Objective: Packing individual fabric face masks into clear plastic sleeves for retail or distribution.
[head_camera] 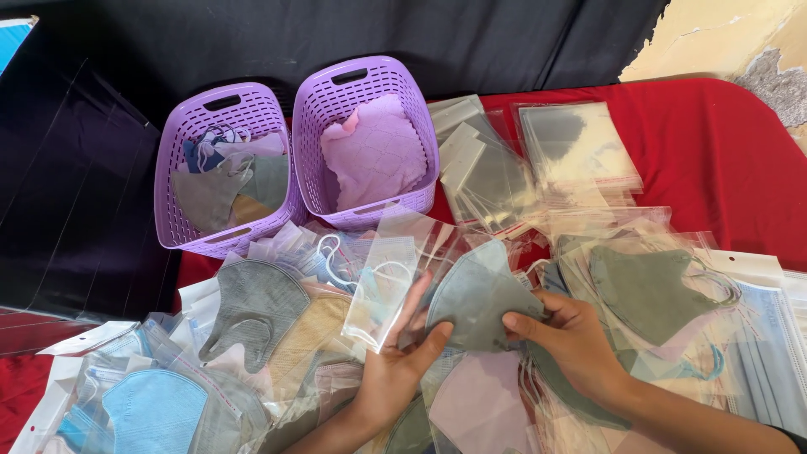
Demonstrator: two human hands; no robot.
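A folded grey fabric face mask point(475, 298) is held near the front middle of the table, partly inside a clear plastic sleeve bag point(395, 282). The left hand point(403, 357) is closed on the lower edge of the bag and mask, fingers raised behind the film. The right hand point(572, 336) pinches the mask's right tip between thumb and fingers.

For a clean insertion, the bag mouth is best kept spread by the left fingers while the mask is fed flat, folded edge first, so that the ear loops are not caught on the film.

Packed masks in clear bags point(252, 319) are heaped to the left, touching the work; a further grey mask in a bag point(651, 290) lies just to the right. A stack of empty clear bags point(576, 147) rests farther back on the red tablecloth point(714, 143). Two purple perforated plastic baskets point(336, 101) stand side by side at the rear left.

Bare cloth is seen only at the rear right; movement nearer is hemmed in by loose packets.
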